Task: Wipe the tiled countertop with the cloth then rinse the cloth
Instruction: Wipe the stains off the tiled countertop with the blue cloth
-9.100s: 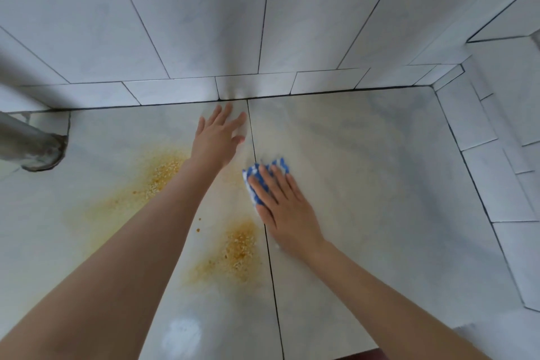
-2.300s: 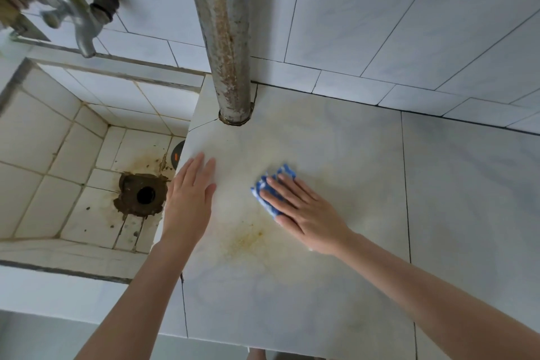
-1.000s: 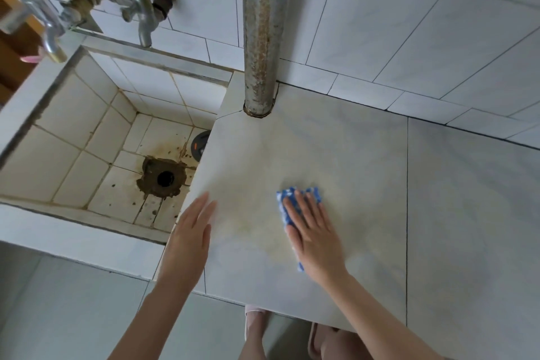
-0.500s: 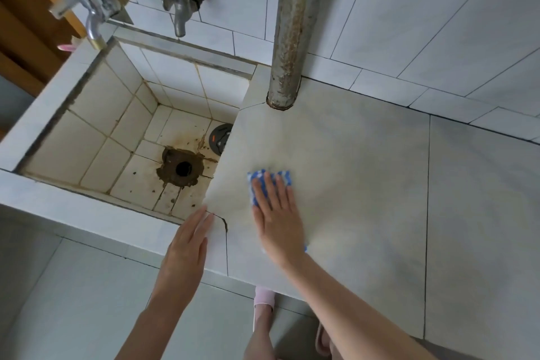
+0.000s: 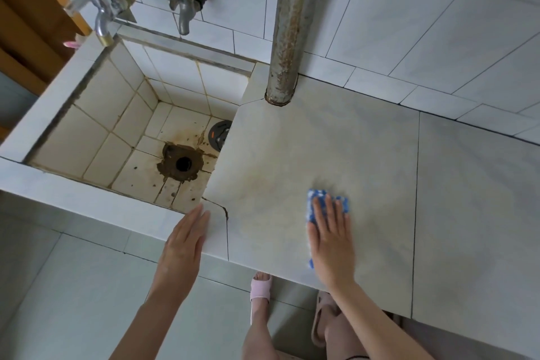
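The worktop (image 5: 365,155) was one broad tiled slab, and the wiping step was in hand on it. A faint yellowish smear (image 5: 257,184) showed on the tile nearest the sink, so the wipe looked unfinished. One tiled sink (image 5: 58,126) lay just to the left, and one rusty upright pipe (image 5: 287,23) rose from the worktop's back edge. Two hands were at work. The right hand (image 5: 331,240) lay flat, its straight fingers pressing the one blue-and-white cloth (image 5: 318,199) onto the worktop near the front edge. The left hand (image 5: 184,245), released and holding nothing, rested flat on the front corner beside the sink. Two taps (image 5: 99,12) hung over the sink, with one drain hole (image 5: 183,164) in its floor. Next, I judged, the cloth needed passes leftward over the smear, then gathering up and carrying under a tap.
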The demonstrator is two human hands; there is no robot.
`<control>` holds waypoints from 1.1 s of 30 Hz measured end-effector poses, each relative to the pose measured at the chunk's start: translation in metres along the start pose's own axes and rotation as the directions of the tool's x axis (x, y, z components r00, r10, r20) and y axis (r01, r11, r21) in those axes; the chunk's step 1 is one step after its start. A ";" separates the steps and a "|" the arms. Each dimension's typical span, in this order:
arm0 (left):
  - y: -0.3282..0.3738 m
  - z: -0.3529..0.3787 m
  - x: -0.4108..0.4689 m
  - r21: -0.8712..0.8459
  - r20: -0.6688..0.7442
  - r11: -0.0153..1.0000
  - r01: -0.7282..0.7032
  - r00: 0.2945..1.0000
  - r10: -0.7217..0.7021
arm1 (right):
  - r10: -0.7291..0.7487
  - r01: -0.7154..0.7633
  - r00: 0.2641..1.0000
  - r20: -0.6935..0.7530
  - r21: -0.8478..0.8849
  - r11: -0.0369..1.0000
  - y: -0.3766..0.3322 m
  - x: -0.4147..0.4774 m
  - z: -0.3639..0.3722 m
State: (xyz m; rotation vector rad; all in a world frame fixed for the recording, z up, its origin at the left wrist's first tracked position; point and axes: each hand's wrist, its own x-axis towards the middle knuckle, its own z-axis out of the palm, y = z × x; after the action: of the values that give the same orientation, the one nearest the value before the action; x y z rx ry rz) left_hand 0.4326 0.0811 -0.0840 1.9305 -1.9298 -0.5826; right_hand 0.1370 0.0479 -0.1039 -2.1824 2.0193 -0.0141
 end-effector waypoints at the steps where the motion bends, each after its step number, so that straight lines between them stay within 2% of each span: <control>1: 0.000 0.001 0.000 -0.009 0.000 1.000 0.004 1.000 -0.004 | 0.064 -0.064 0.998 -0.006 -0.008 0.998 0.006 -0.006 -0.001; 5: -0.003 0.007 -0.001 -0.037 -0.016 0.999 0.011 1.000 -0.012 | 0.178 -0.172 0.983 0.053 -0.097 0.980 -0.002 -0.030 0.010; 7: -0.006 0.008 -0.002 -0.031 -0.007 0.999 0.020 1.000 -0.021 | 0.240 -0.236 0.966 0.093 -0.052 0.970 -0.022 -0.033 0.016; 11: -0.011 0.005 -0.002 0.003 0.000 1.000 -0.011 1.000 0.011 | 0.024 -0.023 0.994 0.103 -0.004 1.000 -0.080 -0.033 0.015; 13: -0.013 0.001 -0.001 0.034 -0.027 0.999 0.022 0.999 -0.021 | -0.054 0.051 0.998 0.039 0.080 0.995 -0.110 -0.024 0.011; 16: -0.018 -0.003 -0.003 0.028 -0.057 0.994 0.106 0.993 -0.104 | -0.159 0.152 0.986 0.055 0.114 0.982 -0.147 -0.007 0.011; 21: -0.023 -0.010 -0.003 -0.017 -0.081 0.994 0.107 0.991 -0.108 | -0.241 0.231 0.967 0.081 0.120 0.966 -0.179 0.028 0.015; 25: -0.020 -0.020 -0.003 -0.090 -0.112 0.986 0.140 0.982 -0.149 | -0.269 0.236 0.955 0.127 0.229 0.944 -0.180 0.046 0.011; 28: -0.023 -0.020 -0.001 -0.078 -0.100 0.992 0.096 0.990 -0.103 | -0.399 0.338 0.910 0.115 0.352 0.873 -0.160 0.047 0.000; 33: -0.011 -0.020 0.010 -0.125 -0.109 0.992 -0.024 0.994 0.011 | -0.520 0.483 0.854 -0.009 0.386 0.786 -0.107 0.022 -0.015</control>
State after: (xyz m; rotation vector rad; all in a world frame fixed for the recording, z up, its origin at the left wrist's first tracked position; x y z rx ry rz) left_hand 0.4526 0.0701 -0.0729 1.8267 -1.7974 -0.5683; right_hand 0.2432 0.0315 -0.0777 -2.3253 1.1958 -0.3272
